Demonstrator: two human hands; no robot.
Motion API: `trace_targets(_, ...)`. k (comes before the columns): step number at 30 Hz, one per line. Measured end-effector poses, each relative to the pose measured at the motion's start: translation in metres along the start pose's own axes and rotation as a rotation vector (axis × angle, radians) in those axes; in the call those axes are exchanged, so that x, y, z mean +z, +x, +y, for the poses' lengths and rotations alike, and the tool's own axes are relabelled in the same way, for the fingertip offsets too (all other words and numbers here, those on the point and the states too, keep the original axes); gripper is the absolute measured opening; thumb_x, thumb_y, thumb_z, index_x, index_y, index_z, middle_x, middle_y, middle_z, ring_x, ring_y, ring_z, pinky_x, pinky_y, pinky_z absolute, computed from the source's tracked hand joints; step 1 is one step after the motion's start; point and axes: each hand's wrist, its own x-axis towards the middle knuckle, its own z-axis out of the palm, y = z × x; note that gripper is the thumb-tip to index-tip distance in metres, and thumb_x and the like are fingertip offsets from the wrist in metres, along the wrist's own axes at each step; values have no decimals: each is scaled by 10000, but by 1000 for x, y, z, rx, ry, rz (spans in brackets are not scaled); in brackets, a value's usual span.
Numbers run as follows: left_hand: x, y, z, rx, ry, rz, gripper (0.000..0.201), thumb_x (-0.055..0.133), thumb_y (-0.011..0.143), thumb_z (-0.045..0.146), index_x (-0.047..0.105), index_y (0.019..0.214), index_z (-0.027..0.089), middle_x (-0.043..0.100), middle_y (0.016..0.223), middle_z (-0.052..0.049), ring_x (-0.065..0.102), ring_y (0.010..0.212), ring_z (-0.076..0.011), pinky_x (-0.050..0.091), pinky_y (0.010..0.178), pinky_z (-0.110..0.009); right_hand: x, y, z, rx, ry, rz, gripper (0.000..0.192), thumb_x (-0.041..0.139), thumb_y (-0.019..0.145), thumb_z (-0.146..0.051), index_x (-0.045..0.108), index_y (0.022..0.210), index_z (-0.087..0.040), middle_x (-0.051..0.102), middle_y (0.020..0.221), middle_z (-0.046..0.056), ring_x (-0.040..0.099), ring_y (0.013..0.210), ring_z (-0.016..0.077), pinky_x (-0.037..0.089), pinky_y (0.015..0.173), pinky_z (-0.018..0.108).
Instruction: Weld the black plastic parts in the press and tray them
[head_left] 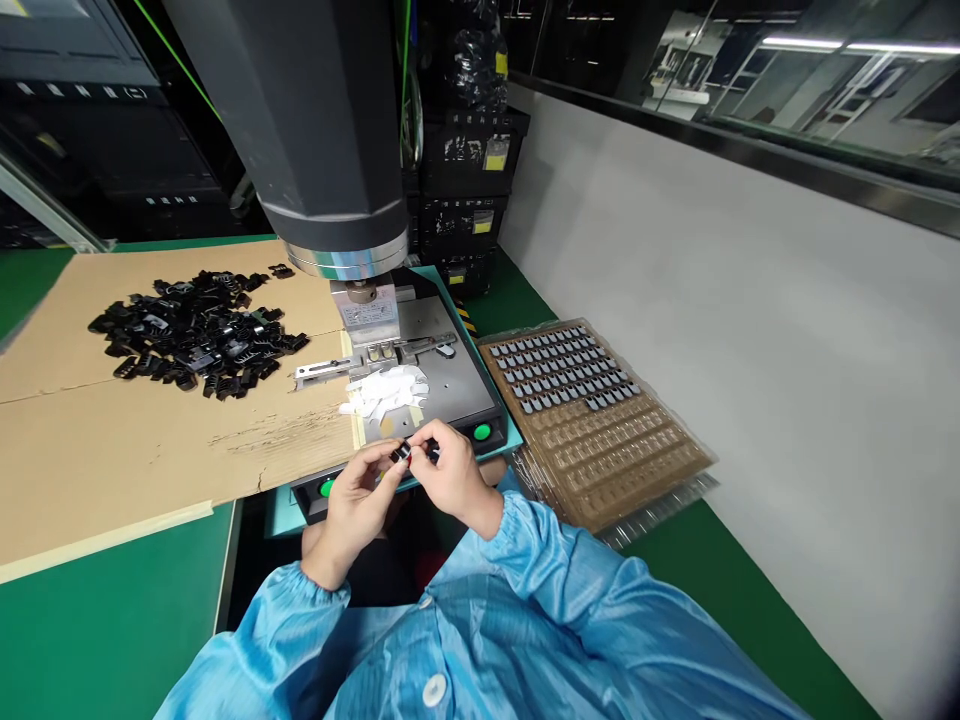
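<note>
My left hand (356,505) and my right hand (450,475) meet in front of the press base, both pinching one small black plastic part (405,452) between the fingertips. Both arms wear blue smock sleeves. Just beyond the hands lie several small white strips (386,392) on the grey machine plate (457,385). The metal fixture (382,352) sits under the large dark press head (315,130).
A heap of black plastic parts (199,335) lies on brown cardboard (112,450) to the left. A brown blister tray (592,420), partly filled with small parts, rests on the right. Green buttons (481,432) flank the machine front. A white wall (750,330) bounds the right side.
</note>
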Motion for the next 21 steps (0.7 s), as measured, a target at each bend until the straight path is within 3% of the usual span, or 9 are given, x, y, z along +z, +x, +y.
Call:
trace_targets(6, 2, 2, 2, 28, 15, -14, 250, 850, 917, 341, 798, 1141, 243, 778, 1177, -89, 744, 1087, -212, 624, 997, -350, -1, 1, 1, 11, 11, -6, 103, 651, 864, -160, 685, 929, -232, 755, 881, 8, 716, 810, 194, 548, 764, 309)
trace_targets(10, 2, 0, 5, -53, -11, -7, 320, 871, 894, 407, 783, 1147, 231, 785, 1125, -87, 758, 1009, -211, 639, 960, -352, -2, 0, 2, 19, 22, -8, 83, 623, 904, -177, 677, 934, -232, 746, 886, 8, 713, 823, 187, 548, 773, 303)
trace_targets(13, 1, -4, 3, -149, -21, 52, 399, 902, 856, 459, 765, 1142, 216, 786, 1101, -81, 759, 991, -209, 641, 954, -344, -1, -7, 4, -51, 27, -44, 160, 625, 912, -192, 672, 1062, -224, 730, 971, 25, 714, 909, 194, 573, 847, 313)
trace_targets(16, 4, -8, -1, -216, -17, 122, 416, 921, 824, 487, 750, 1081, 208, 772, 1148, -82, 748, 1063, -217, 628, 1005, -352, 3, -17, 8, -134, -53, -122, 361, 707, 870, -220, 637, 1224, -230, 713, 1115, 53, 701, 1049, 222, 584, 947, 341)
trace_targets(18, 6, -11, 0, -244, -3, 119, 420, 921, 810, 512, 747, 1046, 211, 767, 1158, -85, 741, 1110, -240, 606, 1080, -413, 4, -22, 12, -132, -120, -150, 405, 726, 869, -219, 625, 1260, -250, 713, 1150, 52, 692, 1100, 230, 581, 985, 347)
trace_targets(21, 1, -9, 13, -256, 57, 16, 425, 909, 784, 566, 761, 1027, 250, 775, 1193, -84, 727, 1194, -317, 530, 1195, -583, -6, -26, 24, -121, -168, -118, 392, 715, 894, -215, 646, 1276, -261, 719, 1170, 45, 698, 1119, 223, 579, 1002, 332)
